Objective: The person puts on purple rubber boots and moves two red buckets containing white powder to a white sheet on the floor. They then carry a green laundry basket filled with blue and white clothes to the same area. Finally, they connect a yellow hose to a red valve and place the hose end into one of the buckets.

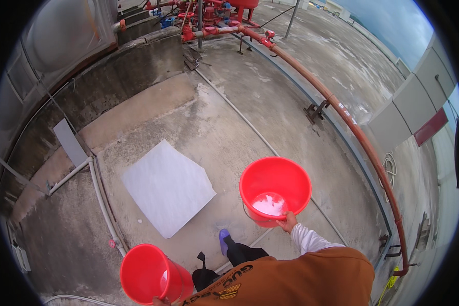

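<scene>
Red, smooth plastic is forming two deep round buckets, and from my distant post I am seeing each flaring toward a rolled rim. A thin wire handle (pixel 246 210) is hanging at the side of the right bucket (pixel 285 176). Between the buckets and the low wall, a matte white sheet (pixel 169 186) is lying flat, irregular in outline, with one long point and several straight edges.

Stained, rough concrete floor (pixel 229 135) is spreading beneath everything outdoors under a cloudy sky (pixel 413 25). Along its left edge a weathered low wall (pixel 137 64) is curving in the fisheye view, with a white plastic pipe (pixel 96 176) running nearby. Toward the floor's right side a rust-red pipe (pixel 341 109) is stretching to red pipework (pixel 209 23) at the far edge.

Inside the right bucket a bright white patch is showing at the bottom; I am not managing to tell liquid from glare. The right hand (pixel 287 222) is gripping this bucket by its near rim, fingers closing on the plastic. Near the lower edge of my view, the left bucket (pixel 143 270) is leaning with its mouth to the left, a small white patch showing inside. The left hand (pixel 161 301) is touching its rim, but the frame is cutting it off, so I cannot tell how tightly it is closing.
</scene>
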Demonstrator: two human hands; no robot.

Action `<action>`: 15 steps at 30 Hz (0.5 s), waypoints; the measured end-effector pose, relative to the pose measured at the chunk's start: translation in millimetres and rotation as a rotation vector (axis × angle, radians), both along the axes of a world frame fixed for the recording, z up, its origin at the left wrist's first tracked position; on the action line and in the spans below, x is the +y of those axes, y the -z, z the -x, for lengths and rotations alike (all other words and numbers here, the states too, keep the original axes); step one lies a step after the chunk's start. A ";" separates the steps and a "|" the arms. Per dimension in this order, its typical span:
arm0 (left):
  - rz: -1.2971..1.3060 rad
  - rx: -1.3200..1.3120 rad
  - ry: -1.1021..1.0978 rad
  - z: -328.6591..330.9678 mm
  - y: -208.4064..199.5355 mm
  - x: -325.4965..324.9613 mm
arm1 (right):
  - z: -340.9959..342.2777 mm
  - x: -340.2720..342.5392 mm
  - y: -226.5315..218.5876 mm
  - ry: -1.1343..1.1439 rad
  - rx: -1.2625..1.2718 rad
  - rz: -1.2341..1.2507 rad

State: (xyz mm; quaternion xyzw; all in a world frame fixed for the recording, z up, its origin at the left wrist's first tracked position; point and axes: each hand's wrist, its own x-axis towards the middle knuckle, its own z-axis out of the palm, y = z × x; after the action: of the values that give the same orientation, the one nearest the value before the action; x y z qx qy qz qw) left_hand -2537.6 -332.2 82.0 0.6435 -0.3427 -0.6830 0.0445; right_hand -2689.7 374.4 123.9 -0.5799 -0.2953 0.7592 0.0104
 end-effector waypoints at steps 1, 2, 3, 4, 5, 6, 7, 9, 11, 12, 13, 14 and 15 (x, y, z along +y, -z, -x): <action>0.000 0.022 -0.027 7.3 0.5 -1.7 | 23.3 -3.0 -3.6 -0.027 0.018 -0.017; -0.005 0.054 -0.055 14.9 3.0 -2.2 | 50.8 -7.6 -10.3 -0.056 0.037 -0.036; -0.018 0.093 -0.081 18.3 2.6 -5.5 | 75.4 -15.3 -15.5 -0.102 0.044 -0.043; -0.024 0.147 -0.121 23.3 2.9 -9.5 | 95.9 -20.2 -22.4 -0.089 0.060 -0.043; -0.158 0.050 -0.018 37.1 -1.9 -22.2 | 111.1 -24.1 -27.9 -0.072 0.061 -0.045; -0.138 0.097 -0.112 61.3 -20.5 -11.2 | 129.5 -28.3 -24.5 -0.088 0.092 -0.030; -0.094 0.105 -0.079 52.0 -1.8 -32.1 | 143.3 -26.4 -20.8 -0.099 0.119 -0.014; -0.109 0.036 -0.108 101.4 -21.9 -27.4 | 165.0 -28.9 -21.8 -0.059 0.184 0.006; -0.068 -0.009 -0.111 130.3 -20.9 -34.3 | 185.3 -31.5 -18.1 -0.078 0.168 -0.027; -0.068 -0.002 -0.129 147.3 -22.9 -38.2 | 193.2 -33.8 -17.1 -0.086 0.163 -0.047; -0.072 0.006 -0.141 161.7 -20.6 -42.5 | 199.3 -34.3 -20.3 -0.088 0.125 -0.057; -0.069 0.015 -0.155 174.9 -18.5 -43.7 | 207.9 -37.4 -24.4 -0.086 0.094 -0.066; -0.063 0.030 -0.161 192.9 -18.8 -45.4 | 219.1 -39.8 -29.3 -0.076 0.070 -0.075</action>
State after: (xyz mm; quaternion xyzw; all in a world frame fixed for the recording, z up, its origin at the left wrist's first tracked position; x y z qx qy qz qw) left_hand -2730.5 -377.7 100.9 0.6599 -0.2675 -0.6971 0.0840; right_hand -2908.8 334.6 153.2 -0.5407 -0.3447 0.7672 0.0133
